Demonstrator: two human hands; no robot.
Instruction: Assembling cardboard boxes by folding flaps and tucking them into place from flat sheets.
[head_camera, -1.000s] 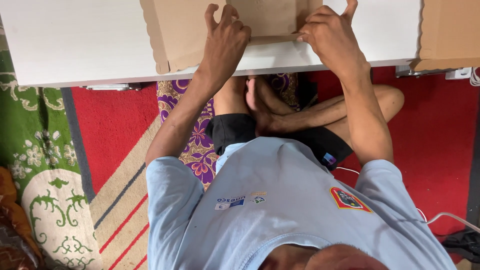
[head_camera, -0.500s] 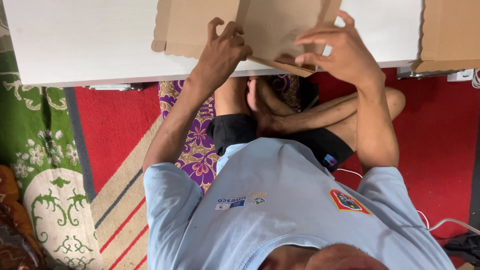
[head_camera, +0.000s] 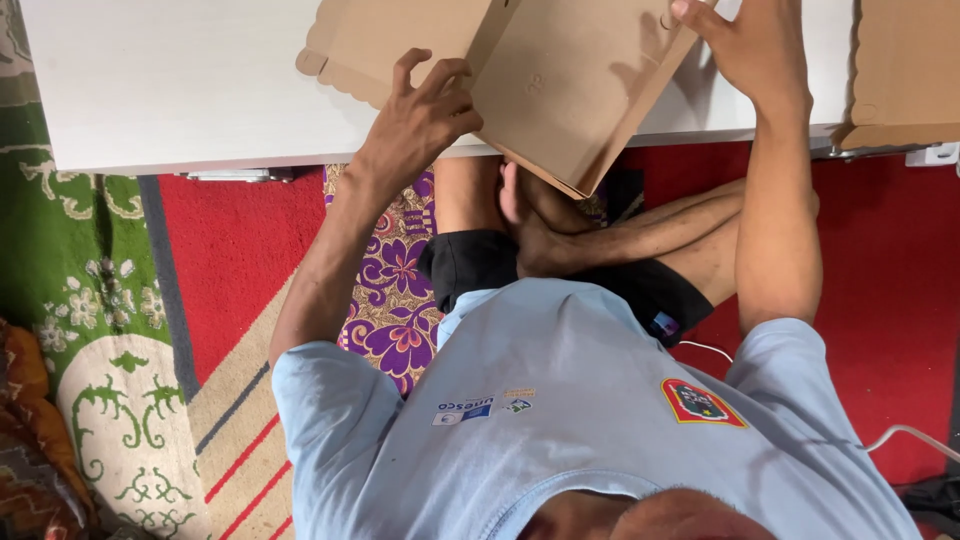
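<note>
Two hands hold one flat brown cardboard blank (head_camera: 560, 90), tilted over the near edge of the white table (head_camera: 180, 90). The left hand (head_camera: 425, 115) has its grip closed on the blank's crease, while the right hand (head_camera: 755, 50) pinches the far corner. Judging by this, a panel is mid-fold, and pressing the crease needs firm thumbs.

Bare white tabletop (head_camera: 180, 90) lies open left of the folded cardboard box blank (head_camera: 560, 90); another cardboard piece (head_camera: 900, 70), possibly stacked, blocks its right.
</note>
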